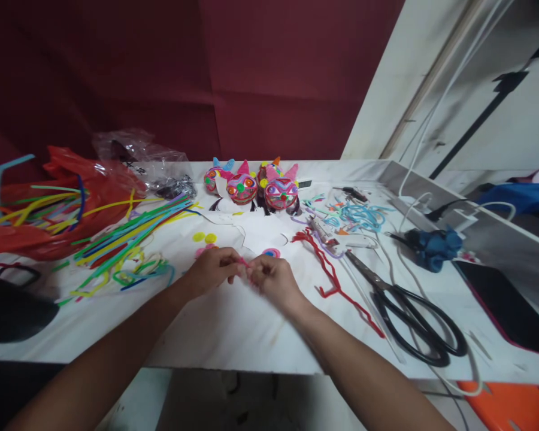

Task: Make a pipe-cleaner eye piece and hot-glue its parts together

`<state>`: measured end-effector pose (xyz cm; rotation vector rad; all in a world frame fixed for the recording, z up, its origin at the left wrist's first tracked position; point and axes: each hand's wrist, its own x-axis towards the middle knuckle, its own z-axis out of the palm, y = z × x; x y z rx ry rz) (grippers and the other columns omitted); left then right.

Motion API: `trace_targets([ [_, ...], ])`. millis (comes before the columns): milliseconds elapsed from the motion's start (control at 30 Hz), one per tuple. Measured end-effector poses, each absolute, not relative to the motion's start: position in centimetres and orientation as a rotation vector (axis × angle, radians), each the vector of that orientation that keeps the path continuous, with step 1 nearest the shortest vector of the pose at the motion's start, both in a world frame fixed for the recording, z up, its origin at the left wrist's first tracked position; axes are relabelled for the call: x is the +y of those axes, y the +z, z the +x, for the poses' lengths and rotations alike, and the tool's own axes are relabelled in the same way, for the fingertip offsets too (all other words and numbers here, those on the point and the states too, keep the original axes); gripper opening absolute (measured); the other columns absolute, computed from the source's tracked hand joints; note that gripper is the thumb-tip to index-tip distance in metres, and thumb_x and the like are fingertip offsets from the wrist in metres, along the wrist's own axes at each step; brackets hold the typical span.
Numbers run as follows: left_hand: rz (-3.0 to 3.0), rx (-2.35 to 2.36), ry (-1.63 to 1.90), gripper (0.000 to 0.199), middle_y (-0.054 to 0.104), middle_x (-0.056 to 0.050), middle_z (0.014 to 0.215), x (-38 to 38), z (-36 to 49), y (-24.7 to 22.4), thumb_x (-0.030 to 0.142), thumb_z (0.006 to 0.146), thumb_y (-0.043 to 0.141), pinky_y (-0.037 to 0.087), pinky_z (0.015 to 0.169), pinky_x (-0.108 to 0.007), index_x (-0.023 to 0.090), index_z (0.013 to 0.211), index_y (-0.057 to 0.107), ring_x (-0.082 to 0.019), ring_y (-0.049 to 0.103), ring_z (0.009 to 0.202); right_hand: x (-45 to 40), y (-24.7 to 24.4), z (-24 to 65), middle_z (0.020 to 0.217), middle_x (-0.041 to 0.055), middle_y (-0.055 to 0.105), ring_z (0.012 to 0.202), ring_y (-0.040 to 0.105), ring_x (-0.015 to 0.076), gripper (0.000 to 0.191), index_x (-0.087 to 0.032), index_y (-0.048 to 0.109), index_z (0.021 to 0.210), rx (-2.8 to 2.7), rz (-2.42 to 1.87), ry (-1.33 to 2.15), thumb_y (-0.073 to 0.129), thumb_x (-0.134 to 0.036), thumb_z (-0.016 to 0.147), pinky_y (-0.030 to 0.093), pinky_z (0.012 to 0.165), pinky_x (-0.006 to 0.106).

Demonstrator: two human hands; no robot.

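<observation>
My left hand (213, 270) and my right hand (273, 276) meet above the front middle of the white table. Both are closed, thumbs and fingers pinching a small pink pipe cleaner (242, 261) between them; most of it is hidden by the fingers. Just beyond my hands lie yellow discs (204, 237) and a pink and blue coil (270, 253) on white paper. Twisted red pipe cleaners (336, 286) lie to the right of my right hand. Several colourful creature heads with pointed ears, one of them a pink-eared head (281, 190), stand at the back.
Large black-handled scissors (399, 311) lie at right, near a dark phone (509, 302) and white cables. A glue gun (341, 239) sits among blue scraps (363, 215). Loose pipe cleaners (135, 230) and a red plastic bag (72, 179) spread over the left side.
</observation>
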<state>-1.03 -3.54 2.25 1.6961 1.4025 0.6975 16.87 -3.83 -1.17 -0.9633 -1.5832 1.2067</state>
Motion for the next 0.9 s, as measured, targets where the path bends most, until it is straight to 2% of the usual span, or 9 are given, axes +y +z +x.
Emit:
trace_targets([
  [100,1.522,1.278,0.736,0.025,0.064,0.001,0.057,-2.5,-0.9,2.1,0.044,0.070,0.067,0.033,0.040,-0.021,0.020,0.071,0.063,-0.010,0.047,0.045,-3.0,-0.7,17.2,0.049,-0.0048,0.059,0.039,0.049,0.0068,0.011,-0.013,0.064,0.066,-1.242,-1.020,1.569,0.068,-0.022,0.071,0.033,0.037,0.016],
  [200,1.451,1.219,0.753,0.031,0.065,-0.001,0.060,-1.8,-0.9,1.9,0.045,0.068,0.073,0.032,0.039,-0.019,0.016,0.073,0.064,-0.008,0.048,0.046,-2.4,-0.4,17.6,0.050,-0.0010,0.063,0.039,0.050,0.0087,0.011,-0.014,0.065,0.061,-1.158,-1.048,1.606,0.071,-0.023,0.061,0.033,0.035,0.019],
  [467,1.387,1.126,0.822,0.030,0.063,0.000,0.058,-2.2,-0.5,0.9,0.044,0.070,0.074,0.027,0.039,-0.021,0.017,0.075,0.062,-0.008,0.043,0.043,-2.7,-0.1,17.7,0.045,-0.0036,0.057,0.040,0.045,0.0077,0.019,-0.015,0.065,0.065,-1.105,-1.055,1.548,0.077,-0.029,0.059,0.034,0.039,0.020],
  [567,1.416,1.160,0.824,0.031,0.061,-0.001,0.057,-2.6,-0.6,0.6,0.048,0.071,0.071,0.027,0.040,-0.023,0.019,0.075,0.063,-0.009,0.043,0.042,-3.1,-0.1,17.7,0.049,-0.0007,0.060,0.044,0.048,0.0090,0.030,-0.013,0.068,0.069,-1.170,-1.006,1.651,0.084,-0.037,0.059,0.035,0.042,0.021],
  [700,1.495,1.185,0.809,0.027,0.061,-0.003,0.057,-3.0,-1.2,0.5,0.048,0.072,0.069,0.031,0.043,-0.026,0.022,0.069,0.064,-0.012,0.044,0.044,-3.1,-0.3,17.8,0.064,0.0027,0.064,0.049,0.045,0.0068,0.037,-0.014,0.068,0.069,-1.067,-0.890,1.901,0.087,-0.045,0.061,0.025,0.042,0.019],
  [900,1.653,1.141,0.754,0.018,0.062,-0.002,0.057,-3.8,-1.7,1.1,0.042,0.077,0.064,0.035,0.048,-0.029,0.027,0.068,0.067,-0.015,0.047,0.047,-3.4,-0.2,18.0,0.061,0.0017,0.060,0.047,0.034,0.0064,0.037,-0.017,0.067,0.068,-1.175,-0.888,2.043,0.090,-0.044,0.056,0.014,0.042,0.021],
])
